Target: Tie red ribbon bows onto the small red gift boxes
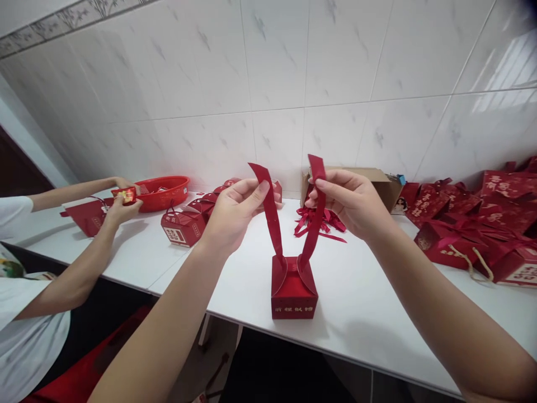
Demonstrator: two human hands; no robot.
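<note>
A: Where are we now with the small red box (293, 291)?

B: It stands upright close to the front edge of the white table (369, 313), about the middle of that edge. Our left hand (235, 210) pinches the left ribbon (271, 210) between thumb and fingers, and our right hand (352, 201) is closed around the right ribbon (315, 212) in the same way. Both ribbons rise from the top of the box and we hold them up, apart from each other.

A: So the box is folded already?

B: We judge yes: the walls stand, and the two rounded flaps on top seem closed. What is left, as we see it, is to join the two ribbons; they are not tied or crossed yet.

A: And around us?

B: Behind the box, toward the wall, lies a heap of loose red ribbons (321, 224), and a cardboard box (381, 182) stands at the back edge. At the right end of the table is a pile of red bags (474, 224), some lying on their side; we cannot tell whether they are finished. To the left stand finished-looking red boxes with handles (182, 226) and a red basket (161, 193).

A: Somebody else works there?

B: Yes, another person at the left end; that person's hands hold a small red item (123, 196) near the basket. What it is exactly, we cannot tell.
</note>
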